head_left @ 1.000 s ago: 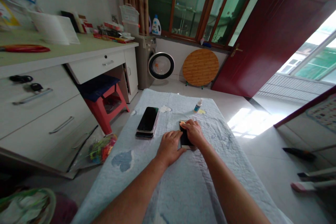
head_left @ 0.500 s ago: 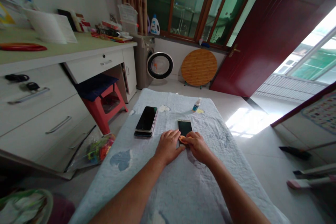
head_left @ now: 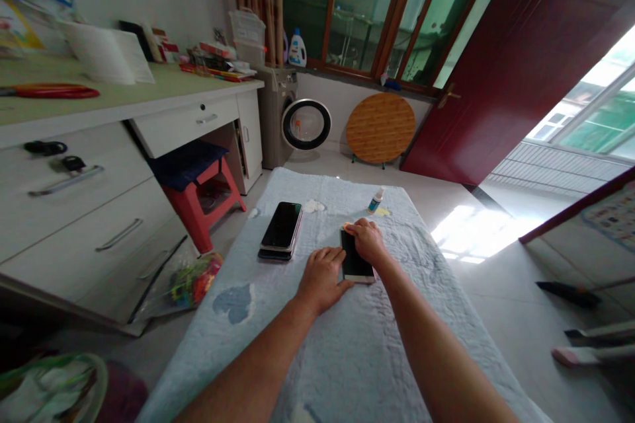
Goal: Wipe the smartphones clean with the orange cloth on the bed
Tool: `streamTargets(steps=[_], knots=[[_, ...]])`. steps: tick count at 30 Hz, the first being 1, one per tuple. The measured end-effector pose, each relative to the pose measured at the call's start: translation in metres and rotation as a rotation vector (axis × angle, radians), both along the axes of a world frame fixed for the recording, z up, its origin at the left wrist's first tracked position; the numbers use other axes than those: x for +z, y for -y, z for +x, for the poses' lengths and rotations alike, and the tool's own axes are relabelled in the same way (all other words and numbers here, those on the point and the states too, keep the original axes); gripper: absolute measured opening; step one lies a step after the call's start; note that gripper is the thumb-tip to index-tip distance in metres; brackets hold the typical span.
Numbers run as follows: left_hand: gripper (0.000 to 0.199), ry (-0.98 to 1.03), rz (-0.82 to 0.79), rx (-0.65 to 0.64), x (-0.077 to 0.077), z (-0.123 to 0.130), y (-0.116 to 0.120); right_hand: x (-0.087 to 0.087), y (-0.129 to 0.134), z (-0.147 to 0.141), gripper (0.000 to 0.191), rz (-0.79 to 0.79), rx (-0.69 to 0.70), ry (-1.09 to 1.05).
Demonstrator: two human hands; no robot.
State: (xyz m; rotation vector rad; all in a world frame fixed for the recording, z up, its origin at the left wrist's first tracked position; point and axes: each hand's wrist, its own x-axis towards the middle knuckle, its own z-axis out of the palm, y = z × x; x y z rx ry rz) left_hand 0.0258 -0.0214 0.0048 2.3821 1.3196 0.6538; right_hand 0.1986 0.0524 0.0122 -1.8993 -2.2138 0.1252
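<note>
A smartphone (head_left: 358,267) with a dark screen and pale gold edges lies face up on the cloth-covered table. My left hand (head_left: 322,281) grips it by its left side, fingers along the edge and thumb at the near left corner. Over the far end of the screen is my right hand (head_left: 366,238), its fingers closed on a small orange cloth (head_left: 348,228) pressed against the glass. Most of the cloth is hidden under the fingers. Left of my hands, a stack of smartphones (head_left: 282,226) rests with a black screen on top.
Beyond the phone, a small spray bottle (head_left: 376,201) stands on the light blue tablecloth (head_left: 238,357). A red stool (head_left: 198,211) and a white drawer desk (head_left: 114,192) are on the left. Behind are an open washing machine (head_left: 278,119) and a round wooden tabletop (head_left: 380,127).
My right hand has moved with the orange cloth from the near end of the phone to its far end. My left hand keeps its hold. The view has shifted slightly.
</note>
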Motion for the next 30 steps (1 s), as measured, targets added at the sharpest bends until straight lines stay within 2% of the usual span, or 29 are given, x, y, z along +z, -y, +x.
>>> streamTargets(steps=[5,9,16,19,24,30], knots=[[0.057,0.003,0.020,0.009,-0.001,0.000,0.001,0.005,0.002,-0.018,0.035,0.009,0.054,0.050],[0.057,0.006,0.021,0.018,0.000,0.001,0.001,0.006,0.003,-0.015,0.036,0.010,0.081,0.037],[0.058,0.022,0.003,0.022,-0.002,0.002,0.001,-0.001,0.004,0.025,0.038,-0.024,-0.110,0.024],[0.060,0.013,-0.001,0.015,-0.003,0.002,0.001,-0.001,0.006,0.031,0.038,-0.044,-0.155,0.034],[0.060,-0.014,0.000,0.006,-0.002,0.001,0.001,0.006,0.007,0.010,0.037,-0.018,-0.113,0.056],[0.057,-0.012,0.013,-0.002,0.001,0.000,0.002,0.007,0.008,-0.022,0.035,-0.010,0.030,0.076]])
